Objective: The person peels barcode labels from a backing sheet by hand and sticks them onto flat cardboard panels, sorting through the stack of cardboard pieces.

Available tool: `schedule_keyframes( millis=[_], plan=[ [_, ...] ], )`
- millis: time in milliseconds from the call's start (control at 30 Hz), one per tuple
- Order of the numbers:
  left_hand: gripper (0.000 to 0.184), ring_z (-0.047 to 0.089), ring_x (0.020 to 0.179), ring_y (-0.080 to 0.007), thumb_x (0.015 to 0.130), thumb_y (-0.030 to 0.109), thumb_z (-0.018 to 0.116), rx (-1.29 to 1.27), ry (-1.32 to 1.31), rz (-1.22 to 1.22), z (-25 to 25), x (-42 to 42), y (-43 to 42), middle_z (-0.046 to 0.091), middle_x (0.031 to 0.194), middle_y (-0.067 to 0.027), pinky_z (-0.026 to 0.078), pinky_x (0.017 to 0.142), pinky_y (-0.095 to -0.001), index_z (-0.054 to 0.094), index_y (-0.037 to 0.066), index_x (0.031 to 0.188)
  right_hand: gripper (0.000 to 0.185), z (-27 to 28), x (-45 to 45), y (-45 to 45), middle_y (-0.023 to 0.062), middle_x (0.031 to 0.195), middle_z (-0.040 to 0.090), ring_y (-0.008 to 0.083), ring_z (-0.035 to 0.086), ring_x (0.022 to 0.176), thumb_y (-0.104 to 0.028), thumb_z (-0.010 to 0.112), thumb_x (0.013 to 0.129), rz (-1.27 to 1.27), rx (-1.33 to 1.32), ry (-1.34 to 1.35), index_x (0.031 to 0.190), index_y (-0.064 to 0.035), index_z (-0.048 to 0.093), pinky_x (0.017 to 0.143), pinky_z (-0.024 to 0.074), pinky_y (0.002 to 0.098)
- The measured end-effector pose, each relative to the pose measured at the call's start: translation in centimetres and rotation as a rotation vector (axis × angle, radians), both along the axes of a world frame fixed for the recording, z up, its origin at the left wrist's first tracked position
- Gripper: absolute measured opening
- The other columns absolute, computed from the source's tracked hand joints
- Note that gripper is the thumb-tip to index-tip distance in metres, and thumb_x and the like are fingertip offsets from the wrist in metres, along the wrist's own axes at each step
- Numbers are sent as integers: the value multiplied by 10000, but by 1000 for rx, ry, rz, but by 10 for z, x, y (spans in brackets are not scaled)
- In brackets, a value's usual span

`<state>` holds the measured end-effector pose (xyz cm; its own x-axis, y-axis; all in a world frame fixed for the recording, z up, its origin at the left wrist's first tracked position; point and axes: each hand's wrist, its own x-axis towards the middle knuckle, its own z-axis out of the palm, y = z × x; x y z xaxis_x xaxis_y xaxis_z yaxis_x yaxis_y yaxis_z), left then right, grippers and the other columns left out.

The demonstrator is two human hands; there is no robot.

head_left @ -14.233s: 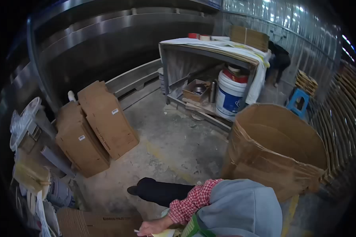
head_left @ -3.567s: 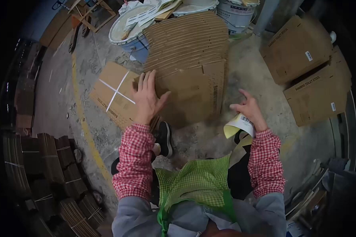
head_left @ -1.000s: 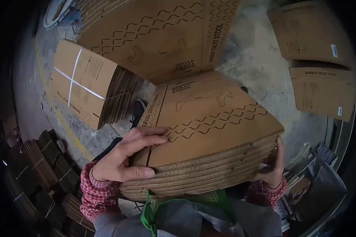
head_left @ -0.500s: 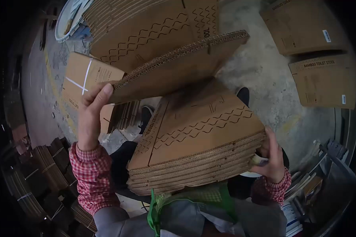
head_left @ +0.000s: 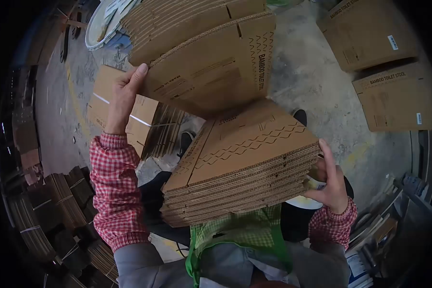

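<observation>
My left hand point(head_left: 127, 91) pinches the upper left corner of a flattened cardboard box point(head_left: 211, 67) printed "BAMBOO TOILET STOOL", which stands tilted up against more flat cardboard point(head_left: 177, 21). Below it, a stack of flattened boxes point(head_left: 245, 144) lies over my lap, its layered edges facing me. My right hand point(head_left: 329, 180) grips the right edge of that stack, fingers up its side; a yellow and white label roll point(head_left: 316, 182) shows partly behind the fingers.
A strapped bundle of boxes point(head_left: 146, 113) sits on the floor at left. Two cardboard stacks point(head_left: 396, 98) point(head_left: 369, 33) stand at right. A white-rimmed bucket point(head_left: 93, 36) is at upper left, and dark strapped bundles point(head_left: 31, 223) lie at lower left.
My left hand has lifted the box from the lap stack and moved it up and away, against the far cardboard. My right hand stays at the stack's right edge.
</observation>
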<state>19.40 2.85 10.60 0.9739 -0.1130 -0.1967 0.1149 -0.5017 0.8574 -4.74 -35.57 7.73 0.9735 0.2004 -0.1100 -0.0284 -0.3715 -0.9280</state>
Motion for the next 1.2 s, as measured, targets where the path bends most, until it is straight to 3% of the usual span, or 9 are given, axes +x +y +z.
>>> schedule_keyframes(
  millis=[167, 367, 533, 600, 667, 733, 900, 1133, 1200],
  plan=[
    [429, 479, 788, -57, 936, 374, 560, 76, -164, -52, -10, -4, 3, 575, 821, 19, 406, 722, -221, 643, -42, 999, 1070, -1, -12, -10, 214, 1123, 622, 256, 669, 933, -49, 834, 590, -24, -111, 298, 1447, -1, 195, 747, 510, 270],
    [334, 588, 874, -175, 882, 298, 635, 84, 182, -350, 37, -67, -5, 654, 957, -96, 451, 796, -311, 666, -27, 949, 1082, 4, 8, 4, 189, 1104, 635, 154, 639, 726, 5, 815, 577, -21, -44, -31, 1449, 11, 174, 649, 477, 212],
    [804, 518, 1000, -363, 752, 512, 675, 513, -271, -767, 56, -129, -65, 502, 1216, -231, 408, 903, -441, 410, 26, 1334, 1033, -40, -1, 37, 182, 1101, 639, 259, 671, 880, -25, 795, 635, -390, 137, 83, 1463, -69, 180, 700, 521, 321],
    [965, 480, 1043, -385, 726, 576, 659, 623, -426, -814, 47, -133, -99, 435, 1272, -263, 397, 918, -462, 277, 24, 1419, 843, -89, -14, 29, 165, 1096, 642, 264, 665, 876, -88, 731, 736, -309, -343, 276, 1436, -62, 262, 730, 529, 344],
    [974, 504, 1073, -369, 748, 579, 643, 699, -557, -857, 38, -137, -123, 475, 1254, -233, 415, 928, -430, 242, 4, 1424, 544, -125, -16, 52, 152, 1118, 636, 268, 664, 877, -154, 607, 872, -169, -213, 182, 1353, -3, 400, 769, 534, 349],
    [937, 532, 1036, -360, 774, 565, 626, 631, -306, -936, 44, -135, -142, 518, 1195, -229, 431, 908, -419, 243, 11, 1424, 400, -102, 1, 123, 159, 1168, 610, 274, 633, 978, -167, 524, 941, -730, 1319, 327, 1291, 22, 484, 869, 505, 359],
    [824, 599, 1001, -325, 899, 606, 410, 126, 394, -1062, -30, -106, -144, 633, 988, -223, 447, 875, -380, 240, -14, 1414, 399, -105, 9, 104, 158, 1180, 604, 271, 623, 998, -171, 513, 948, -755, 1186, 232, 1297, 20, 480, 881, 497, 358],
    [716, 233, 1352, -422, 924, 630, 198, 586, 364, -1028, -184, -130, -162, 288, 1462, -216, 154, 1093, -542, 313, 131, 1424, 398, -89, 27, 54, 156, 1201, 593, 267, 606, 1032, -178, 495, 960, -819, 990, -46, 1307, 15, 474, 902, 482, 355],
    [504, 279, 1319, -444, 969, 460, 215, 628, 336, -1077, -142, -144, -182, 229, 1475, -210, 241, 1042, -568, 264, 265, 1431, 398, -80, 22, 44, 156, 1207, 590, 265, 601, 1042, -180, 490, 963, -861, 942, -131, 1310, 14, 472, 908, 478, 354]
  ],
)
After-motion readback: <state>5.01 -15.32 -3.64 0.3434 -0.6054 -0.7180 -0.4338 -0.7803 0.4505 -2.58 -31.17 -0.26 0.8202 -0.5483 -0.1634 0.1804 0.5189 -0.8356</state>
